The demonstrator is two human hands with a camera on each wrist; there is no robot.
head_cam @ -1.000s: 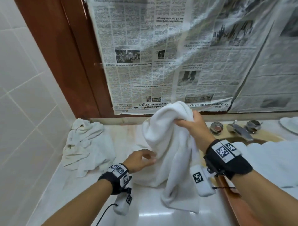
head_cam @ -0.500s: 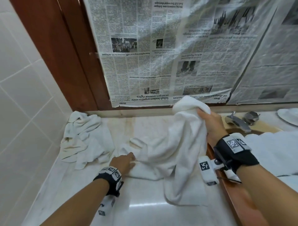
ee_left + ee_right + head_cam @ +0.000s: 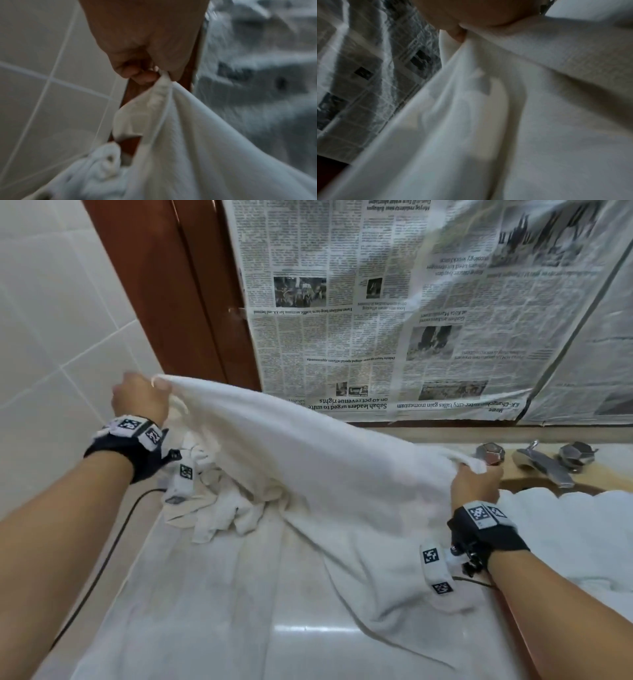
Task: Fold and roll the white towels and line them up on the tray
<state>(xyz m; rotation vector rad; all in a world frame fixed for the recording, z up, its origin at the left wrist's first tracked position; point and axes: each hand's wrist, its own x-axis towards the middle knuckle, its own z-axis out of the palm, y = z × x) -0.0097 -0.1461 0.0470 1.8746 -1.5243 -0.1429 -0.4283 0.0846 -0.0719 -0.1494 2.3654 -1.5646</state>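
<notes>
Since half a second ago the left hand (image 3: 140,398) has risen from the countertop to about ten o'clock in the head view, carrying a corner with it, and the right hand (image 3: 474,486) has dropped from beside the newspaper toward three o'clock; the large white terry-cloth towel (image 3: 325,491), bunched before, now stretches between them. Its upper edge runs taut from one hand down to the other, and its lower part drapes onto the pale glossy stone countertop (image 3: 212,611).

The left wrist view shows the left hand's thumb and fingers (image 3: 145,77) pinching the hemmed corner. In the right wrist view, a fingertip (image 3: 458,33) presses into a fold of cloth, so that hand also grips the towel, though blur hides how the other fingers lie.

Behind the spread towel, at nine o'clock, lies a crumpled heap of white cloths (image 3: 212,508). A chrome faucet with two faceted knobs (image 3: 544,463) sits at three o'clock, under newspaper sheets taped over the wall (image 3: 394,320). No tray is in view.

The towel looks soft, limp and light (it sags wherever unsupported), so it should fold without resistance but will not keep a line by itself. The corners and hem seem the best places to hold, kept under tension.
</notes>
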